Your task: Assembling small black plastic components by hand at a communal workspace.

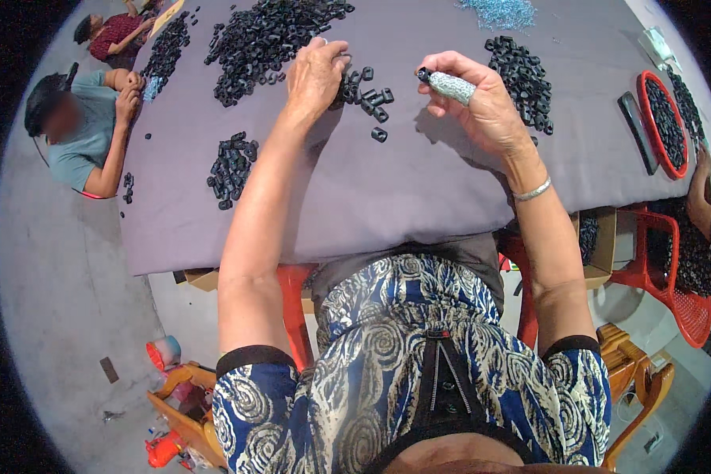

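Observation:
My right hand (482, 107) is closed around a short rounded cylinder (453, 87) with a speckled silvery-white surface. A small black piece (424, 75) sits at the cylinder's left end, near my thumb and forefinger. On the left, my left hand (317, 75) is bent over the cloth with its fingers curled in; what they hold, if anything, is hidden. Just right of its fingers lies a loose scatter of small black hollow plastic pieces (371, 99). Beyond that hand spreads a large heap of the same black pieces (268, 35).
A grey cloth (419, 186) covers the table. More black pieces lie in a left pile (231, 170) and a right pile (521, 79). Light-blue bits (502, 12) are heaped at the back. A red basket (645, 118) stands right, beside a dark phone (637, 133). A co-worker (83, 126) sits left.

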A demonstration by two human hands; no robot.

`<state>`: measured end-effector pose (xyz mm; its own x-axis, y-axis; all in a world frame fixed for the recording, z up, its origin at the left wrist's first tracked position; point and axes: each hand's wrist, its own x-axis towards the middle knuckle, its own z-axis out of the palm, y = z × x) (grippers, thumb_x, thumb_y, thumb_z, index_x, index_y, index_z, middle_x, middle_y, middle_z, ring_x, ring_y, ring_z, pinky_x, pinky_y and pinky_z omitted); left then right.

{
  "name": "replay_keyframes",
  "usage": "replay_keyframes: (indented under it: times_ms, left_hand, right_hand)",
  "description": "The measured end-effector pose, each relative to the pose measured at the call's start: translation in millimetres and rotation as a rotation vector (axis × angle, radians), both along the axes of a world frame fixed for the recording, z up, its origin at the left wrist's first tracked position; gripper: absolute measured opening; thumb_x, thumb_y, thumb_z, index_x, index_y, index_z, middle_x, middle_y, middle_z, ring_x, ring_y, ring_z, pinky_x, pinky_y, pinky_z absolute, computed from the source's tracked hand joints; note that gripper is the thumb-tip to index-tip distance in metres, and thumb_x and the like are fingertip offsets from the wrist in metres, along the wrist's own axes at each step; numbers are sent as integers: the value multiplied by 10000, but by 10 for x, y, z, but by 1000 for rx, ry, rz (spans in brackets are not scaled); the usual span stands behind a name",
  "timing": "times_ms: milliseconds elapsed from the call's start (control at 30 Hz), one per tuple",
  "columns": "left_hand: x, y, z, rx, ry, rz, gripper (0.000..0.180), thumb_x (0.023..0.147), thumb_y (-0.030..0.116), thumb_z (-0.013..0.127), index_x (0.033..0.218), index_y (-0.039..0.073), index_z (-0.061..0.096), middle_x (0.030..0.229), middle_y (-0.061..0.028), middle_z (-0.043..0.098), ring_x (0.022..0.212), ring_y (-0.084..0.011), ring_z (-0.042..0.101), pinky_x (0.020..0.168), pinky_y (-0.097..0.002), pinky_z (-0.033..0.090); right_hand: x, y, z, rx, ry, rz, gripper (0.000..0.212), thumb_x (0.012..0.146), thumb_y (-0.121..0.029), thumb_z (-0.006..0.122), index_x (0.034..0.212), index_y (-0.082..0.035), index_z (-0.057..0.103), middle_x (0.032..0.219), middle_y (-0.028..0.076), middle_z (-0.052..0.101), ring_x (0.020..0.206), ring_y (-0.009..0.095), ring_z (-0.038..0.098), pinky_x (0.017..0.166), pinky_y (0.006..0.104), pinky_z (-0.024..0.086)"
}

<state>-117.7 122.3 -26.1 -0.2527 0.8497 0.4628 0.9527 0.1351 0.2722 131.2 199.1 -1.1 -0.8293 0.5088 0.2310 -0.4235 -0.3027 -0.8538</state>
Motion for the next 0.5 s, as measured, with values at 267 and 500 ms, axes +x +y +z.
replay_keyframes:
  times_ms: [267, 500]
  left_hand:
    - [-22, 121, -27, -119, 193, -11, 191, 851, 183, 604, 1018, 101, 650, 927, -139, 573, 869, -341, 611, 720, -437, 503]
    - [-11, 2, -47, -166, 273, 26, 181, 861, 159, 596, 1031, 101, 614, 937, -159, 552, 854, -352, 609, 695, -449, 503]
  right_hand:
    - [-2, 29, -13, -18, -41, -9, 164, 922, -90, 572, 1067, -27, 614, 966, 28, 607, 820, 95, 593, 646, 216, 480]
    - [5, 17, -5, -16, -28, -9, 169, 920, -89, 572, 1072, -24, 611, 948, 38, 609, 798, 88, 579, 643, 214, 475]
